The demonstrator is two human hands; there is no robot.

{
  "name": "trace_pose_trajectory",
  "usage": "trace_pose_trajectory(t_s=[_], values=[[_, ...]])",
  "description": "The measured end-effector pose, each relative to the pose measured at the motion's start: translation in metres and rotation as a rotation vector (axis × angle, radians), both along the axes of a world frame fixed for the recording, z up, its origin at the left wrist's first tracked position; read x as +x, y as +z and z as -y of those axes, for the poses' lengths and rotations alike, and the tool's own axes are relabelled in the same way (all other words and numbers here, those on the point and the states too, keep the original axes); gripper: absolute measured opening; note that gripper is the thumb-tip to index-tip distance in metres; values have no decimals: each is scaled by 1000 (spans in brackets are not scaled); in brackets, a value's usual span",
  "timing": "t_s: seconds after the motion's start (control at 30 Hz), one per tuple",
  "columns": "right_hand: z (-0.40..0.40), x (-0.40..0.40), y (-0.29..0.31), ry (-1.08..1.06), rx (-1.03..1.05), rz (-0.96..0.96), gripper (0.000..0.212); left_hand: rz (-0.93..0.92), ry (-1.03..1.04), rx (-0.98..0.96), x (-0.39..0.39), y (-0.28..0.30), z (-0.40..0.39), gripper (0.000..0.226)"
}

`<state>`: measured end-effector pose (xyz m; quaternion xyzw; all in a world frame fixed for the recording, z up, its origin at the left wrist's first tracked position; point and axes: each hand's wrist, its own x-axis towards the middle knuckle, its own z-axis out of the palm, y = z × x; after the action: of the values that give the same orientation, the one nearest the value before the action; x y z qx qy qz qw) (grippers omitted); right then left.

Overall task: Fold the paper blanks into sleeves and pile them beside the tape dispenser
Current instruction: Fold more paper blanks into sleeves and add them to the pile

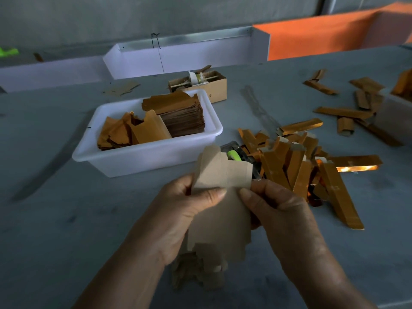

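Note:
Both hands hold one brown paper blank [219, 210] upright above the grey table [66, 230]. My left hand [178, 215] grips its left edge with the thumb pressed across the front. My right hand [281, 217] pinches its right edge. The blank's notched top hides part of the tape dispenser [236, 153], which shows a green roll. To the right of the dispenser lies a pile of gold folded sleeves [296, 166]. A white tub [138, 161] behind the hands holds a stack of flat blanks [178, 114].
A small cardboard box [211, 85] stands behind the tub. More gold sleeves [347, 112] lie scattered at the right, near another white tub's edge [394, 121]. White trays [182, 56] and an orange panel [323, 39] line the far edge. Brown paper scraps [196, 275] lie under my hands.

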<state>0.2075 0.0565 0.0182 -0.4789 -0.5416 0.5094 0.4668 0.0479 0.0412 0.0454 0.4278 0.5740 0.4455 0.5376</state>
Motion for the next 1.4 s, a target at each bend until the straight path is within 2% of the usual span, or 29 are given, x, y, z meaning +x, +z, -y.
trace_pose_trajectory(t_s=[0.1, 0.2, 0.37, 0.43, 0.53, 0.63, 0.7, 0.83, 0.97, 1.03, 1.1, 1.23, 1.4], values=[[0, 1, -1, -13, 27, 72, 14, -59, 32, 31, 6, -3, 2, 30], [3, 2, -2, -45, 71, 163, 5, -109, 94, 49, 13, -8, 1, 18], [11, -6, 1, -143, 195, 270, 15, -246, 196, 125, 23, -12, 3, 6], [15, -10, 3, -109, 212, 223, 18, -282, 198, 179, 27, -13, 4, 5], [21, -15, 6, -21, 208, 94, 24, -185, 145, 179, 31, -9, 7, 3], [18, -13, 7, -22, 241, 94, 21, -102, 43, 144, 26, -8, 8, 22], [14, -9, 6, -16, 229, 124, 15, -116, -30, 150, 22, -9, 8, 34], [14, -7, 6, -17, 197, 186, 5, -192, -60, 191, 19, -10, 8, 16], [10, -4, 8, -155, 144, 186, 35, -162, -191, 173, 12, -6, 7, 23], [7, 0, 9, -77, 23, 102, 46, -136, -268, 162, 10, -3, 7, 26], [6, 1, 9, 28, -91, -54, 41, -144, -299, 162, 10, -2, 7, 32], [5, 0, 8, 31, -124, -152, 30, -313, -149, 228, 11, -7, 9, 30], [4, -1, 3, -6, -134, -187, 28, -327, 31, 250, 17, -7, 10, 14]])
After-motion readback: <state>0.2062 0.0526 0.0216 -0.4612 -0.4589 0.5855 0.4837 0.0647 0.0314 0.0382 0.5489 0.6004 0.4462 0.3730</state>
